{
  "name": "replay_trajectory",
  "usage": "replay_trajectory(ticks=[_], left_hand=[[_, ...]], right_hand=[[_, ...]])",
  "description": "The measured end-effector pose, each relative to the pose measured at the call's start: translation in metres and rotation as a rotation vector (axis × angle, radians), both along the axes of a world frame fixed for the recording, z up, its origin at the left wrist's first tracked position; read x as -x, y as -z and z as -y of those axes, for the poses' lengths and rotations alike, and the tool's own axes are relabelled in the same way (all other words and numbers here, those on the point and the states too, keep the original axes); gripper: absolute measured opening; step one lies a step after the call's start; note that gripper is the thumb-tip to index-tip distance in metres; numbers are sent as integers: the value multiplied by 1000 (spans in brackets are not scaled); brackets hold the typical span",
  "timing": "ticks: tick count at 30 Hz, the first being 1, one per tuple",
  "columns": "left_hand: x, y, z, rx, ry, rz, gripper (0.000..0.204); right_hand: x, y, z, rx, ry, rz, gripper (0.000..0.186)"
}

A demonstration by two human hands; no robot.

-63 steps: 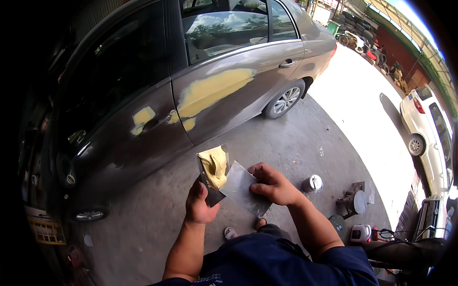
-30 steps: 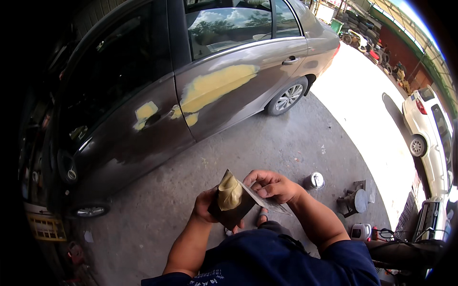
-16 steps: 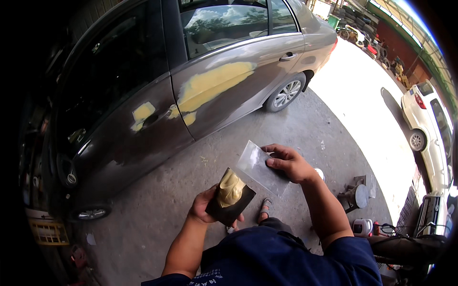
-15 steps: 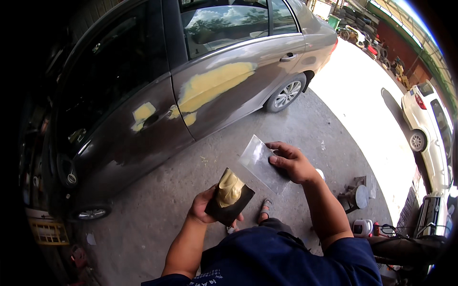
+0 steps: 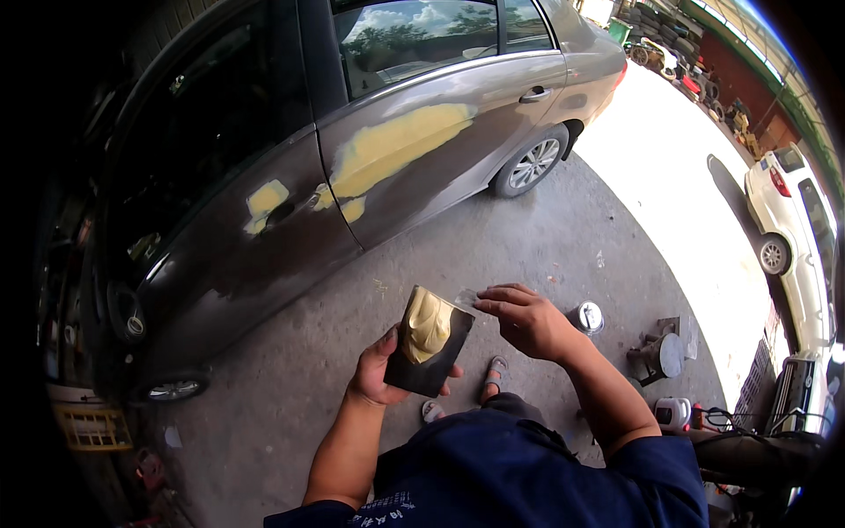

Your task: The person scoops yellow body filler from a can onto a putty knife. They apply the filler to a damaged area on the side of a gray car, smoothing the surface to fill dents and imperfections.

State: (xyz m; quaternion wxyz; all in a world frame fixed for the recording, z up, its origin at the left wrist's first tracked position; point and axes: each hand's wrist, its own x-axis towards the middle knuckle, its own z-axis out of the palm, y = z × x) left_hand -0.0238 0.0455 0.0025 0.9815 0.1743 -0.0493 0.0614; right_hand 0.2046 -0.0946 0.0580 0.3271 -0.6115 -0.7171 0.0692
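My left hand [image 5: 374, 368] is closed round a black rectangular board [image 5: 424, 377], its fingers under it and the thumb at its left edge. A thick mound of creamy yellow body filler [image 5: 429, 326] lies on the board. My right hand [image 5: 535, 324] pinches a clear plastic spreader [image 5: 466, 299], seen nearly edge-on beside the board's upper right corner. Whether the spreader touches the filler, I cannot tell. Ahead stands a grey-brown car [image 5: 458, 167]. Its rear door carries a wide patch of yellow filler [image 5: 396, 150], and a smaller filler patch [image 5: 266, 200] sits near the front door handle.
On the concrete floor [image 5: 326, 317] to the right stand a round tin [image 5: 587, 317], a small stool [image 5: 658, 359] and a white jug [image 5: 672, 414]. A yellow crate [image 5: 92, 429] is at the far left. A white car [image 5: 792, 220] is parked at the right, with stacked tyres [image 5: 656, 33] beyond.
The spreader has tilted from showing its broad face to nearly edge-on, and my right hand has turned palm-down. The board has risen slightly, nearer the spreader.
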Motion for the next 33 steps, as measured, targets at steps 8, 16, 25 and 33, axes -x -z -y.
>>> replay_trajectory(ticks=[8, 16, 25, 33], left_hand=[[-12, -28, 13, -387, -529, -144, 81], [-28, 2, 36, -874, -772, -222, 68], [-2, -17, 14, -238, -167, -115, 66], [6, -2, 14, 24, 27, 141, 71]], right_hand=[[22, 18, 36, 340, 26, -1083, 43], [43, -2, -1, 377, 119, -1432, 37], [3, -37, 0, -93, -269, -1174, 37], [18, -46, -14, 15, -413, -538, 31]])
